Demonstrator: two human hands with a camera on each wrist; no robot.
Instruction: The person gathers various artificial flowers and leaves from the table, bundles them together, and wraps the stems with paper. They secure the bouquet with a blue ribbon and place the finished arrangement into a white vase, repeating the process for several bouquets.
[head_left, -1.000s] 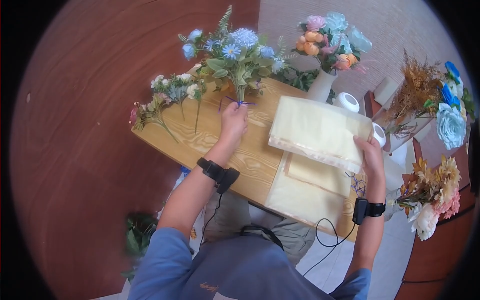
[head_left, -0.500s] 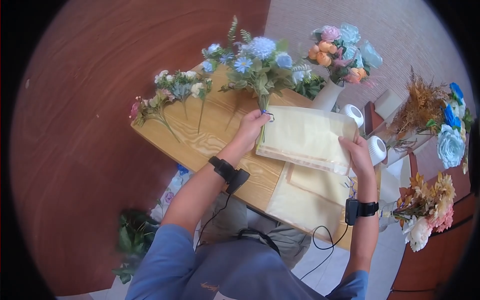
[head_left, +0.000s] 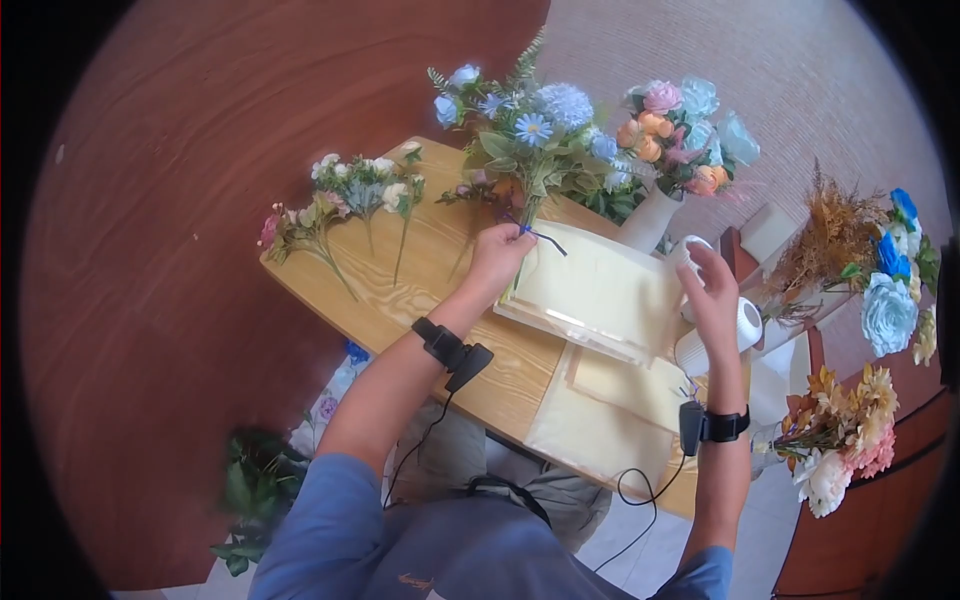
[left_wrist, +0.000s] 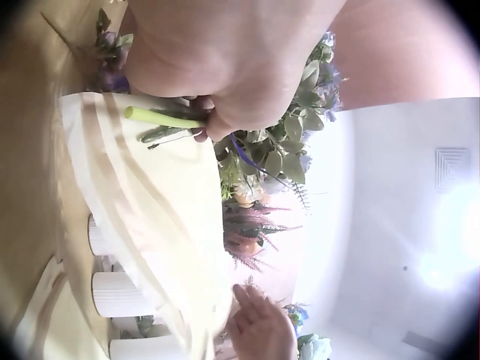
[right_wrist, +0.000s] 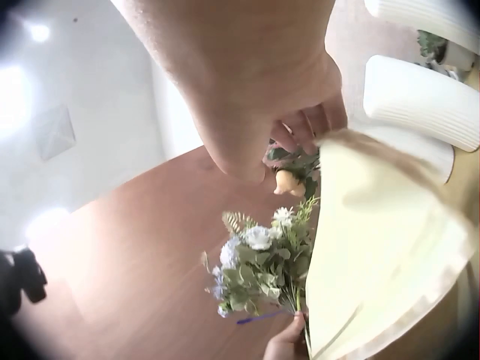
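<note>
My left hand [head_left: 497,262] grips the stems of a blue bouquet [head_left: 548,135] at a dark blue ribbon [head_left: 545,236]. Green cut stem ends [left_wrist: 161,116] stick out below the fist in the left wrist view. A cream sheet of wrapping paper [head_left: 600,285] with a pale brown border stands beside the stems, its near end right at the left hand. By the sheet's far end is my right hand [head_left: 712,295], fingers apart and loosely bent. The left wrist view shows the right hand's fingers [left_wrist: 251,311] off the paper's edge with nothing in them.
More cream sheets [head_left: 600,430] lie at the wooden table's [head_left: 400,305] near edge. Loose flower sprigs [head_left: 320,225] lie at left. A white vase [head_left: 650,222] of flowers and white ribbed containers [head_left: 748,322] stand beyond. Dried and artificial flowers [head_left: 840,435] stand at right.
The left hand has carried the bouquet rightward to the sheet's edge. The right hand, which held the sheet's far end, has let go and lifted. The sheet now bows upward.
</note>
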